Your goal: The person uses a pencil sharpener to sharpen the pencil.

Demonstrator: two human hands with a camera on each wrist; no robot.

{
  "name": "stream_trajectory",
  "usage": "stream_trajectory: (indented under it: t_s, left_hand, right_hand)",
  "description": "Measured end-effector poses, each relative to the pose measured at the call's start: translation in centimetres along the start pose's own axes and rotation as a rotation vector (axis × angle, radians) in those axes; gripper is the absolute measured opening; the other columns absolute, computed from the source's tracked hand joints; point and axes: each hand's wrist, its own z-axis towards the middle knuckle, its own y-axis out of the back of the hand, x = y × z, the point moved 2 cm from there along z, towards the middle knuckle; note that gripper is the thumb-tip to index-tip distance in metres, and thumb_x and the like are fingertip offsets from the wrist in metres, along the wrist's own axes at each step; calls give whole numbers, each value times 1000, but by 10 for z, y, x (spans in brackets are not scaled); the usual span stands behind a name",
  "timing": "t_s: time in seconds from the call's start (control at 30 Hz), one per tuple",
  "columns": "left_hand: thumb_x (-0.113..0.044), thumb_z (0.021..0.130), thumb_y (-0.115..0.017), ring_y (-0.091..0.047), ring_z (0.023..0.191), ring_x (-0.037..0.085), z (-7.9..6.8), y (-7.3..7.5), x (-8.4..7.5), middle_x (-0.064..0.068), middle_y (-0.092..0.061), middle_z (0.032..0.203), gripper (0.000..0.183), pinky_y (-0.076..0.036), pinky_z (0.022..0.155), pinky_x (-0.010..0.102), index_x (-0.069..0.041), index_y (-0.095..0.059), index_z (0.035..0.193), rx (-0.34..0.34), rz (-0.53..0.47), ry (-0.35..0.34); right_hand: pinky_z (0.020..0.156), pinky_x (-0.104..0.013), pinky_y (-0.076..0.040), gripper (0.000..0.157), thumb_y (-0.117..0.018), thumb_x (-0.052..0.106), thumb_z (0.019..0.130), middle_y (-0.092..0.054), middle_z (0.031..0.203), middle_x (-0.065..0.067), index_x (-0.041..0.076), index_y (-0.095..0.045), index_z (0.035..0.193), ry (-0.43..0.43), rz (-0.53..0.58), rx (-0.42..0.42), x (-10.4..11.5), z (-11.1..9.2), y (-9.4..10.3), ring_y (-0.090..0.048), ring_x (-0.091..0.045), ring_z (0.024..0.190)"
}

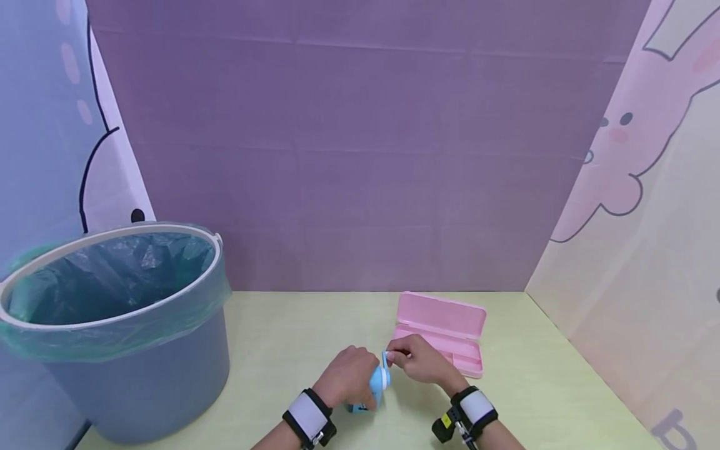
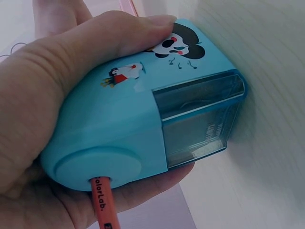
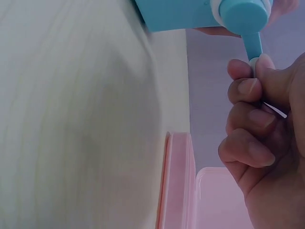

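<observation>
My left hand (image 1: 350, 376) grips a light blue crank pencil sharpener (image 2: 119, 114) with cartoon prints and a clear shavings drawer (image 2: 200, 124). The thumb lies across its printed top and the fingers curl beneath. A red pencil (image 2: 102, 202) marked "ColorLab." is inserted in the round hole at one end. At the opposite end, my right hand (image 1: 423, 359) pinches the white knob (image 3: 254, 64) of the blue crank arm (image 3: 252, 45) between thumb and index finger. The crank stands upright in the head view. The pencil's tip is hidden inside the sharpener.
An opened pink pencil case (image 1: 441, 312) lies just behind my right hand. A large grey-blue bin (image 1: 157, 387) with a green liner stands at the left on the pale yellow table (image 1: 270, 337). A purple backdrop (image 1: 360, 156) rises at the table's far edge.
</observation>
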Motion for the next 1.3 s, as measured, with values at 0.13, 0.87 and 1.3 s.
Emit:
stream_trajectory:
  t_s: [0.13, 0.87, 1.3]
  left_hand:
    - [-37, 57, -90, -46, 62, 9, 0, 1, 0, -11, -51, 65, 40, -40, 63, 26, -18, -62, 78, 5, -8, 12]
    - [-36, 56, -89, -45, 58, 7, -2, -1, 0, -12, -50, 62, 38, -39, 59, 25, -17, -60, 73, -44, 23, -31]
    - [-34, 57, -90, -46, 58, 9, -4, 2, -2, -10, -51, 63, 39, -40, 56, 25, -18, -58, 72, -23, -10, -4]
  right_hand:
    - [58, -20, -38, 21, -58, 10, 96, -50, 68, 9, 22, -68, 82, -15, -25, 28, -7, 0, -5, -45, -4, 65]
    - [49, -16, -31, 19, -59, -1, 84, -49, 60, 15, 13, -66, 73, -30, -168, 160, -3, -14, -23, -39, 1, 52]
    - [51, -16, -29, 21, -62, 4, 88, -48, 60, 16, 14, -67, 70, -65, -128, 245, 10, -31, -27, -37, 2, 53]
